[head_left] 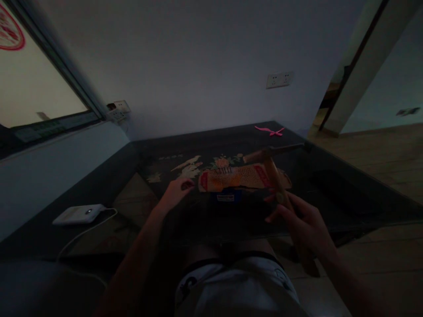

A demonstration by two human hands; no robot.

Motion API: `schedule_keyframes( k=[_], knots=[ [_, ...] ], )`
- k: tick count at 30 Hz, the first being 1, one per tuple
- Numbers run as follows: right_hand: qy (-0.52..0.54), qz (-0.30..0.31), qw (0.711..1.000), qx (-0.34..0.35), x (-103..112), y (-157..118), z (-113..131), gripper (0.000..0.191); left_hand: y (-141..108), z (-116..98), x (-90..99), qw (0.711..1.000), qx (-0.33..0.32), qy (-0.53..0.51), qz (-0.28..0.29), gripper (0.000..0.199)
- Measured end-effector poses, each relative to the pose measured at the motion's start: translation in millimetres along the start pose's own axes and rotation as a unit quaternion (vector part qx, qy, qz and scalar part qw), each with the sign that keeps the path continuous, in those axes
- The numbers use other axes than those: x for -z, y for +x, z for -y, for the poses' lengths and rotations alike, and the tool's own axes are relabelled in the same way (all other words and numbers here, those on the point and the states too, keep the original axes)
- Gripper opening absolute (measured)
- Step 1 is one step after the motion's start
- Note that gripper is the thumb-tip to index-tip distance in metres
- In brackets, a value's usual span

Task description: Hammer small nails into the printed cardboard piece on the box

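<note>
My right hand (302, 218) is wrapped round the wooden handle of a hammer (273, 171). The hammer's dark head is raised above the table, its narrow end pointing right. My left hand (176, 191) hovers near the left end of a tan, speckled piece (220, 180) with red ends. Its fingers are curled, and whatever may be in them is too dark to make out. Several thin dark strokes stand at the piece's upper edge, too small to name surely. A blue box (228, 197) with a white label shows just below the piece.
The dark glossy table (211, 224) bears a flower and bird picture (190, 166). A pink ribbon (271, 132) lies at the back right. On the left is a white power bank (78, 214) with a cable (86, 230). A dark flat object (340, 189) lies at right.
</note>
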State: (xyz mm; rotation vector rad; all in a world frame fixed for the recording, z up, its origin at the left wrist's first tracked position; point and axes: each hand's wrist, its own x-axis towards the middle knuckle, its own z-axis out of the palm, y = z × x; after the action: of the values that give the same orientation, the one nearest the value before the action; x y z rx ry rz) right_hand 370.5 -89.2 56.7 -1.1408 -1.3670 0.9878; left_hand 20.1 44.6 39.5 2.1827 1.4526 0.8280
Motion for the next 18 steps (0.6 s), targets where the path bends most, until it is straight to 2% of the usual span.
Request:
schedule_keyframes(
  k=[3,9,13,18],
  knots=[
    [-0.007,-0.006,1.0,-0.016,6,-13,-5,0.024,-17,20,-2.1,0.996,0.014,0.047,0.073,0.019],
    [0.006,-0.038,0.997,-0.065,15,-36,-19,0.037,-24,30,-11.4,0.988,-0.005,0.113,0.103,0.015],
    [0.026,-0.076,0.992,-0.093,16,-44,-23,0.038,-25,33,-16.6,0.986,-0.024,0.145,0.085,0.014],
    [0.018,-0.103,0.99,-0.099,13,-47,-21,0.043,-24,31,-9.8,0.995,0.018,0.095,0.032,0.013]
  ],
)
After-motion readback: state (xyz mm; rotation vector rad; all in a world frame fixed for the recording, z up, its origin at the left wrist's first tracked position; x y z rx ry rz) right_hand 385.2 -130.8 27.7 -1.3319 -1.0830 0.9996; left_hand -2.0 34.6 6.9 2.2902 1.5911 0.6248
